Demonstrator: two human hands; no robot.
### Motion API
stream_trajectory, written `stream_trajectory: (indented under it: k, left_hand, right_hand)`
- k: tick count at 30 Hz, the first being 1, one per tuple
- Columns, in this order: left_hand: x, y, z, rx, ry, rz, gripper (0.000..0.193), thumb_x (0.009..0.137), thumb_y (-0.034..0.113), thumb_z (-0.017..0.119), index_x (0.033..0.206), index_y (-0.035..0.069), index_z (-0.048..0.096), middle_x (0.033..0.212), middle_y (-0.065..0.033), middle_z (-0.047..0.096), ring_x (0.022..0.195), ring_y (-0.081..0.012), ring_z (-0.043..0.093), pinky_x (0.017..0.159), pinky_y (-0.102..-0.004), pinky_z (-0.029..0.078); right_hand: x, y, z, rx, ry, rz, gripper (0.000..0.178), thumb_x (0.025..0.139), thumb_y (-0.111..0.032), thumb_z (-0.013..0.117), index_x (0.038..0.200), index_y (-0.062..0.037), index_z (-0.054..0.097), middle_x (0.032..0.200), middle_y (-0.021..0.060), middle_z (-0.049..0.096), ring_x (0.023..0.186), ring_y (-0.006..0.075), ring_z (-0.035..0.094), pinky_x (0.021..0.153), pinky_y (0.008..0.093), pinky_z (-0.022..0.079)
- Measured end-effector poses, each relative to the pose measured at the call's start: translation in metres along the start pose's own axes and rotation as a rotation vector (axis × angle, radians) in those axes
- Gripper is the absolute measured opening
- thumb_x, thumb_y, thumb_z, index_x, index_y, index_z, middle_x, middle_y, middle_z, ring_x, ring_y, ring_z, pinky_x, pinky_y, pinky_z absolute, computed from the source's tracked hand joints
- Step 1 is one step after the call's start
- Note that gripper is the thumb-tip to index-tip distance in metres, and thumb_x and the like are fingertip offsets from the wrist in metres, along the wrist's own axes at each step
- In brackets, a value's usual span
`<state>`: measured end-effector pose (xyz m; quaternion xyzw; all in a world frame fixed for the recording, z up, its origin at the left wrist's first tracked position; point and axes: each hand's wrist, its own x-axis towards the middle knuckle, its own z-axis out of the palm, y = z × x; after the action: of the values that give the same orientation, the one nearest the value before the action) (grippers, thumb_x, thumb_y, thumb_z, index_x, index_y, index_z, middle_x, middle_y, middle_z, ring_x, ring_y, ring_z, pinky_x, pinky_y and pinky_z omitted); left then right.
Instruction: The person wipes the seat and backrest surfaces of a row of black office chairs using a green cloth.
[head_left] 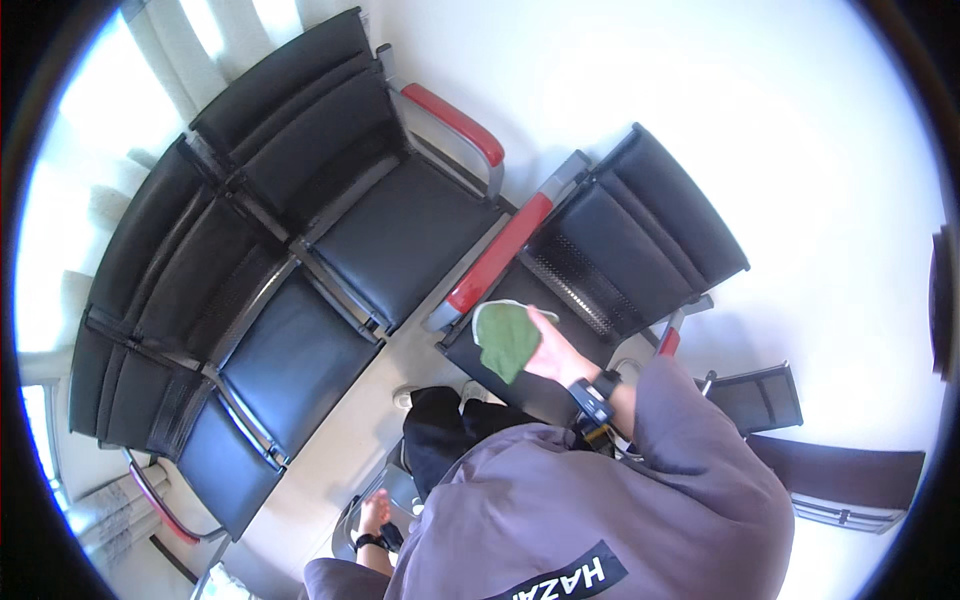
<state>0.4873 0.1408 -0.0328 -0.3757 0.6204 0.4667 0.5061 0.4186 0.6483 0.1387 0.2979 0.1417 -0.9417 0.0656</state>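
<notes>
A green cloth [508, 338] with a white edge is in my right hand [553, 358], whose fingers are closed round its right side. I hold it over the seat of a black chair [625, 240] with a perforated lower back and a red armrest [500, 252]. Whether the cloth touches the seat I cannot tell. My left hand [374, 512] hangs low by my left side, beside a grey object [402, 490] that is partly hidden by my body. Its fingers look loosely apart, with nothing visible in them. Both wrists wear black bands.
A row of joined black seats [300, 345] curves along the left, ending in a red armrest [455, 122]. Behind it hang pale curtains [165, 65] at bright windows. More dark chairs [840, 470] stand at the right by the white wall [780, 130].
</notes>
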Motion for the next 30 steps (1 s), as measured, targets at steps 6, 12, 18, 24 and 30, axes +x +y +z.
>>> stream_trajectory:
  k: [6, 12, 18, 24, 30]
  left_hand:
    - [-0.014, 0.08, 0.007, -0.4, 0.06, 0.416, 0.023, 0.085, 0.022, 0.048, 0.098, 0.005, 0.057, 0.071, 0.001, 0.055, 0.056, -0.006, 0.051, 0.048, -0.0179, 0.04]
    - [-0.069, 0.156, 0.046, -0.612, -0.213, 0.691, 0.046, 0.089, 0.039, 0.039, 0.12, 0.006, 0.047, 0.109, -0.0056, 0.054, 0.095, -0.0136, 0.05, 0.082, -0.0309, 0.039]
    - [-0.041, 0.183, 0.105, -0.879, -0.146, 0.615, 0.05, 0.089, 0.039, 0.042, 0.126, 0.005, 0.038, 0.125, -0.0104, 0.045, 0.114, -0.0236, 0.043, 0.095, -0.0401, 0.036]
    - [0.038, 0.147, 0.154, -1.109, -0.051, 0.708, 0.047, 0.089, 0.033, 0.045, 0.125, 0.004, 0.038, 0.122, -0.0117, 0.048, 0.109, -0.0232, 0.049, 0.088, -0.0373, 0.044]
    - [0.016, 0.12, 0.235, -1.298, -0.031, 0.922, 0.051, 0.087, 0.033, 0.046, 0.126, 0.003, 0.037, 0.123, -0.015, 0.046, 0.11, -0.028, 0.049, 0.09, -0.0403, 0.043]
  right_hand:
    - [0.098, 0.05, 0.077, -0.285, -0.045, 0.498, 0.037, 0.09, -0.026, 0.044, 0.121, -0.0067, 0.044, 0.12, 0.01, 0.049, 0.111, 0.0226, 0.047, 0.095, 0.041, 0.035]
    - [0.147, 0.105, 0.152, -0.575, -0.43, 0.933, 0.047, 0.09, -0.034, 0.041, 0.128, -0.0056, 0.036, 0.128, 0.0133, 0.042, 0.116, 0.0254, 0.042, 0.097, 0.0443, 0.031]
    - [0.194, 0.138, 0.099, -0.691, -0.384, 1.289, 0.052, 0.09, -0.044, 0.035, 0.125, -0.0061, 0.04, 0.126, 0.0111, 0.045, 0.115, 0.0246, 0.044, 0.096, 0.0437, 0.034]
    - [0.258, 0.152, 0.007, -0.81, -0.472, 1.392, 0.062, 0.087, -0.056, 0.025, 0.122, -0.0076, 0.044, 0.123, 0.0108, 0.047, 0.114, 0.025, 0.045, 0.095, 0.0432, 0.035]
    - [0.243, 0.096, -0.015, -1.401, -0.908, 1.15, 0.065, 0.088, -0.057, 0.027, 0.127, -0.0055, 0.037, 0.129, 0.0143, 0.041, 0.118, 0.0294, 0.04, 0.095, 0.0483, 0.033]
